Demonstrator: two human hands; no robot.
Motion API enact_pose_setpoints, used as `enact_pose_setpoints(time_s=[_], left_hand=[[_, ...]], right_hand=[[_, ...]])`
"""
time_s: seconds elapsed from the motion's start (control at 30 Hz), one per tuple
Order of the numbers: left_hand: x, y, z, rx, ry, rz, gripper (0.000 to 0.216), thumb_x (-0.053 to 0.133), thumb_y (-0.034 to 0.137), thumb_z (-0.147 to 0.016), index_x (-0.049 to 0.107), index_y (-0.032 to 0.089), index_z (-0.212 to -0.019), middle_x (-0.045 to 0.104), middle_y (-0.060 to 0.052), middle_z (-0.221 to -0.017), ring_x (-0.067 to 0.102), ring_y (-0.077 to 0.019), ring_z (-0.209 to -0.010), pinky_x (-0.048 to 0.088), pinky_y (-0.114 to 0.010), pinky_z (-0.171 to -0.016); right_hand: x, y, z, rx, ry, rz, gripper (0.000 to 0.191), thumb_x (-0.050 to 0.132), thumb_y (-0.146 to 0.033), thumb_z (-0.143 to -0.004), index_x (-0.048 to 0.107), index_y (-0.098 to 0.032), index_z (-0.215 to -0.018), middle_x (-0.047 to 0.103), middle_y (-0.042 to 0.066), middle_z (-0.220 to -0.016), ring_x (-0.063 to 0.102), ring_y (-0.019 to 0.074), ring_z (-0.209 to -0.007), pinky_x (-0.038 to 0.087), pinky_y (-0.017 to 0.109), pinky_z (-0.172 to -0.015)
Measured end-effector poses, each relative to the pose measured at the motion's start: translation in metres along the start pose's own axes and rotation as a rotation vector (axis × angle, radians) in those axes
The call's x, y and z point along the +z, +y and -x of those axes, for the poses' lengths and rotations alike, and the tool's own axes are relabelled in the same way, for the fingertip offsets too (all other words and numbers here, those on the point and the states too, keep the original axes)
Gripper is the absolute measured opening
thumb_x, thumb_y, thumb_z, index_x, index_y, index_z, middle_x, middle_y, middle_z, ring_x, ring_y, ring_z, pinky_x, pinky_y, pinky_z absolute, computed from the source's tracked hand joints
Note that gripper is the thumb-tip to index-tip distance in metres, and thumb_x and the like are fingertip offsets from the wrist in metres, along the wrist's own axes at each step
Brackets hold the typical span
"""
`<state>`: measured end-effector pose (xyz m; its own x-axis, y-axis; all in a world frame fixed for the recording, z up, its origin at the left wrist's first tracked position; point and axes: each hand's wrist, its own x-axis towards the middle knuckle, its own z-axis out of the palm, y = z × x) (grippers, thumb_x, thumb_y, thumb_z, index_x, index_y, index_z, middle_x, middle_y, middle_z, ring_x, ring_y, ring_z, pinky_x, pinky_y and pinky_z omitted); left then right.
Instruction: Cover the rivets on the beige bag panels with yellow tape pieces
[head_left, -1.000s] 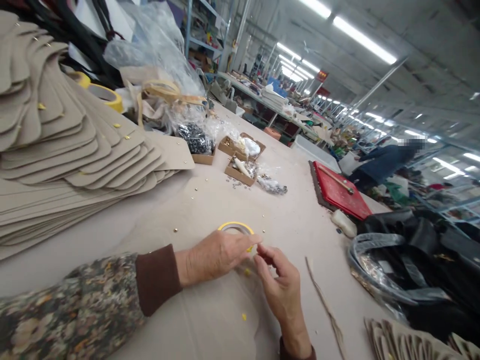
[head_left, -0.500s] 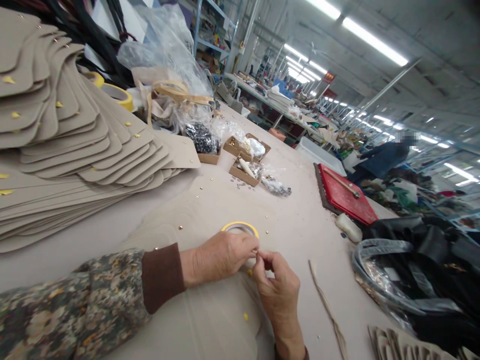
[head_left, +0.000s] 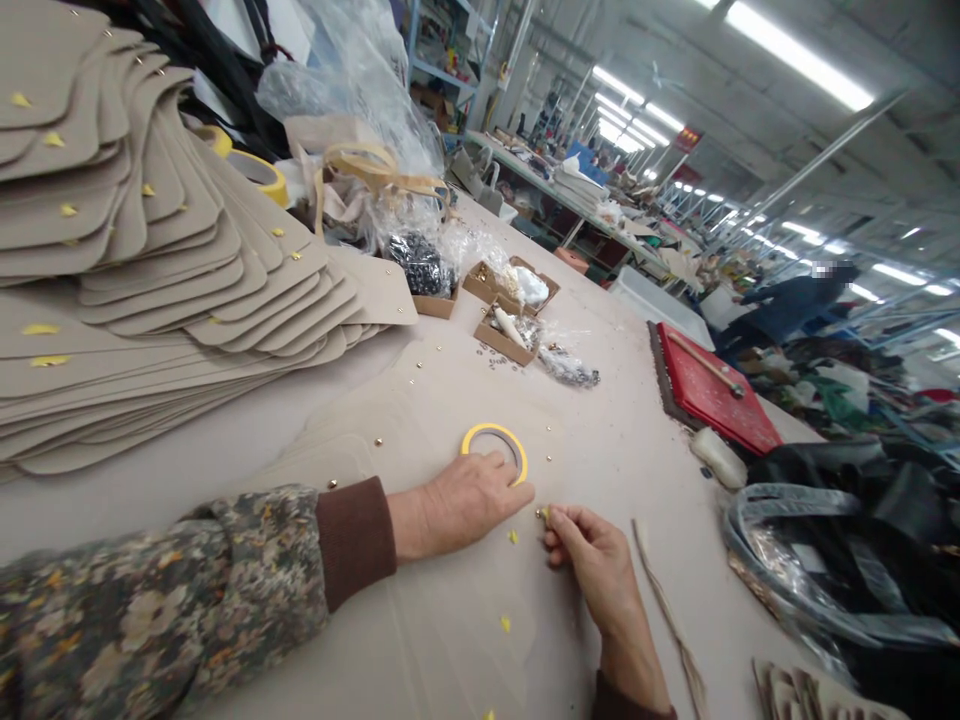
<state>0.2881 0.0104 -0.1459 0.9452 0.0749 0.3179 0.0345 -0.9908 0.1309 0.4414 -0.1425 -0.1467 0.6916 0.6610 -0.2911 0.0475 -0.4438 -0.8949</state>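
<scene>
Tape roll (head_left: pixel 487 428) sits under the fingers of the flat left hand (head_left: pixel 461 502). At its 4 o'clock, the right hand (head_left: pixel 592 555) pinches a yellow bit (head_left: pixel 541 513).

Wearer, head view | left hand (head_left: pixel 465 500): bare | left sleeve (head_left: pixel 187 590): long, dark mottled floral print, grey-olive ground with orange and yellow flecks | left cuff (head_left: pixel 356 540): plain brown ribbed knit band | right hand (head_left: pixel 592 560): bare | right cuff (head_left: pixel 634 708): brown, only a sliver showing at the bottom border
</scene>
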Motion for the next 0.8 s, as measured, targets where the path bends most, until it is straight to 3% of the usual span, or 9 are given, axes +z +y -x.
enact_pose_setpoints(time_s=[0.23,0.4,0.53,0.67,0.8], left_hand=[[-0.001,0.001,0.001,-0.014,-0.050,-0.005,0.005,0.056,0.015,-0.095,0.058,0.019,-0.091,0.064,-0.006,-0.088,0.054,-0.0228,-0.080,0.038,-0.035,-0.061],[0.002,0.000,0.002,-0.016,-0.060,0.001,0.005,0.054,0.016,-0.096,0.057,0.019,-0.093,0.063,-0.005,-0.087,0.054,-0.0233,-0.080,0.038,-0.036,-0.063],[0.001,-0.001,0.004,-0.003,-0.054,0.012,0.006,0.053,0.015,-0.095,0.057,0.019,-0.093,0.063,-0.005,-0.089,0.055,-0.0234,-0.081,0.039,-0.037,-0.067],[-0.006,-0.001,0.006,0.014,-0.045,0.031,0.007,0.054,0.012,-0.093,0.056,0.019,-0.091,0.063,-0.005,-0.088,0.054,-0.0229,-0.078,0.040,-0.037,-0.069],[-0.011,-0.001,0.007,0.048,-0.026,0.061,0.008,0.053,0.011,-0.092,0.055,0.019,-0.090,0.063,-0.005,-0.088,0.053,-0.0220,-0.077,0.040,-0.036,-0.067]], right_hand=[[0.010,0.003,0.002,-0.095,0.026,0.220,0.044,0.066,-0.059,-0.072,0.068,-0.016,-0.069,0.057,-0.001,-0.055,0.048,0.0126,-0.047,0.041,0.023,-0.045],[0.013,-0.001,0.001,-0.224,0.070,0.455,0.038,0.060,-0.053,-0.078,0.072,-0.017,-0.075,0.063,0.002,-0.056,0.055,0.0163,-0.050,0.042,0.025,-0.047],[0.011,0.001,0.003,-0.137,0.111,0.387,0.042,0.064,-0.055,-0.075,0.068,-0.018,-0.097,0.059,-0.003,-0.049,0.054,0.0165,-0.041,0.042,0.025,-0.042],[0.003,0.009,0.007,-0.062,0.050,0.233,0.042,0.066,-0.060,-0.074,0.065,-0.018,-0.077,0.063,0.001,-0.055,0.058,0.0178,-0.049,0.046,0.026,-0.046],[0.004,0.010,0.009,-0.145,0.055,0.366,0.045,0.062,-0.061,-0.078,0.073,-0.018,-0.076,0.064,0.004,-0.059,0.058,0.0198,-0.056,0.045,0.028,-0.054]])
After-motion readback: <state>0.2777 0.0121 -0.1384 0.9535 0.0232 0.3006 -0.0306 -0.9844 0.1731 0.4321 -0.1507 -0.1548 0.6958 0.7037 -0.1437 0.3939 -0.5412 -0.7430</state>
